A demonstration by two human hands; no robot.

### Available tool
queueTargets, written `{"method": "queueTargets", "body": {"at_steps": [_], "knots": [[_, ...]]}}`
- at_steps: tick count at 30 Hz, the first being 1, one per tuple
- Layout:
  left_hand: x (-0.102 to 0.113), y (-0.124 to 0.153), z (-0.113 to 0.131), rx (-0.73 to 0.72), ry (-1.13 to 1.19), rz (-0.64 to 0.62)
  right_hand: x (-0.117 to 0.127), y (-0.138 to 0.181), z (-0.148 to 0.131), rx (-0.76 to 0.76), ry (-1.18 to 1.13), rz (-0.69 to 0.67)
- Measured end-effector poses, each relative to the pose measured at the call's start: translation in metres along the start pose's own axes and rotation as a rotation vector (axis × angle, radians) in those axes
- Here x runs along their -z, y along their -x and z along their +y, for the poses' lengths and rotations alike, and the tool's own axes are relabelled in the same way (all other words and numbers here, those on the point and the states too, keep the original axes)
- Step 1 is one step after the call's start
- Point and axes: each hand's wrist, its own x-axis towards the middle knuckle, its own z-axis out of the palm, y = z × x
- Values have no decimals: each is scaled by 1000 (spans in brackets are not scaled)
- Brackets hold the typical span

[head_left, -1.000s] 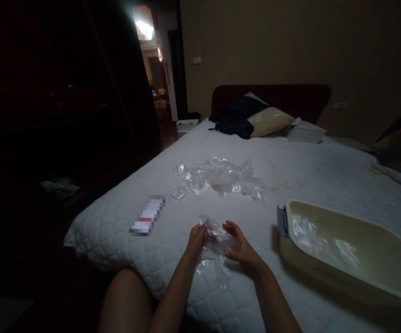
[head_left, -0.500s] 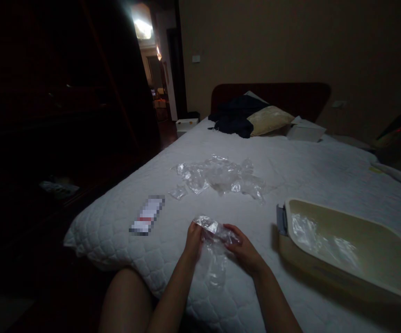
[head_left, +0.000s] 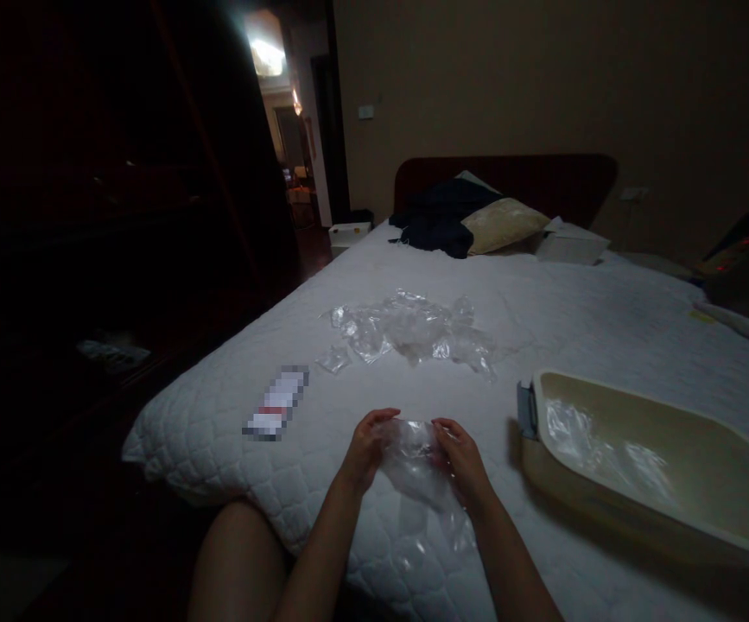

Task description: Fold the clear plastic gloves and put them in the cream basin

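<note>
The bed [head_left: 620, 315] spreads out beneath and beyond the hands, and the pale tub [head_left: 581, 503] stands on it to their right; neither has shifted in the last second. The heap of clear plastic [head_left: 406, 328] lies beyond the fingertips, also unchanged.

What differs is the clear plastic piece [head_left: 413, 462] between the hands: half a second ago it was crumpled, and now its upper edge runs fairly straight from one hand to the other. The left hand [head_left: 366, 449] pinches one side and the right hand [head_left: 463, 458] pinches the other, at about the same height. This seems to mean that the piece is being opened out flat rather than bunched.

The tub's far end is cut off to the right of the hands, and glare blurs the glossy plastic [head_left: 568, 432] inside it. Both thumbs are hard to make out. Whether the plastic strip [head_left: 409, 549] below the hands hangs from the held piece or lies on the bed, I cannot tell. Pixelation hides the phone-like rectangle [head_left: 276, 404] left of the left hand.
</note>
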Motion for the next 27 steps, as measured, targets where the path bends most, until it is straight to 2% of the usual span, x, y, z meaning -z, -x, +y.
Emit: {"method": "queueTargets", "body": {"at_steps": [4, 8, 17, 22, 27], "knots": [[3, -3, -5, 21, -10, 39, 0, 2, -3, 6, 8, 9], [2, -5, -7, 52, 40, 151, 3, 4, -5, -30, 89, 7], [1, -9, -7, 90, 153, 271, 5, 4, -5, 106, 56, -99], [-5, -6, -5, 49, 23, 233, 3, 1, 0, 46, 65, -16], [-6, -5, -7, 9, -40, 170, 2, 1, -4, 43, -64, -15]]}}
